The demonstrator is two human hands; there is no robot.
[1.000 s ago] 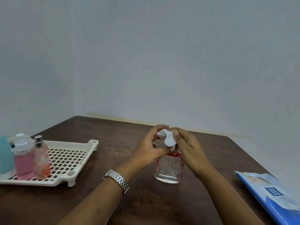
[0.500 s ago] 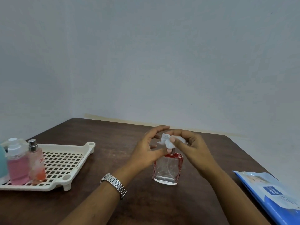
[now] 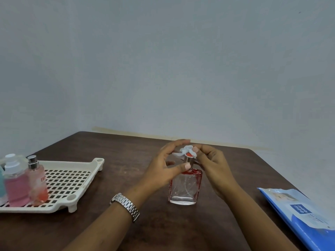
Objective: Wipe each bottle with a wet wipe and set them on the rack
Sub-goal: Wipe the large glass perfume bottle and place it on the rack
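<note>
Perfume bottle (image 3: 184,187), clear glass edged in red, upright on the brown table (image 3: 112,160) between both hands, well apart from the cream rack (image 3: 76,178) at the left. Left hand (image 3: 161,171) steadying at the neck, thumb against the silver collar, fingers arched over the top. Right hand (image 3: 212,165) pinching a bunched white wet wipe (image 3: 185,151) against the red-topped sprayer cap (image 3: 189,156). Judged as the wiping step, at the cap; glass body done or not, cannot tell. To do it well: keep the left thumb firm to stop any rocking or skidding. Twist the wipe round the collar rather than pressing down, to avoid firing the sprayer. Spread the wipe flatter before going over the broad faces. Afterwards grip low by the edges, not the cleaned faces, for the carry to the rack's open grid. Counted: one bottle in hand. Two on the rack, a pink spray bottle (image 3: 16,187) and a slim bottle with a silver sprayer (image 3: 37,182), just beside each other. One teal shape (image 3: 1,180) cut by the frame edge, bottle or not unclear. One rack, one wipe out, one blue wipe packet (image 3: 304,218) at the right, one wristwatch (image 3: 125,207) on the left wrist.
</note>
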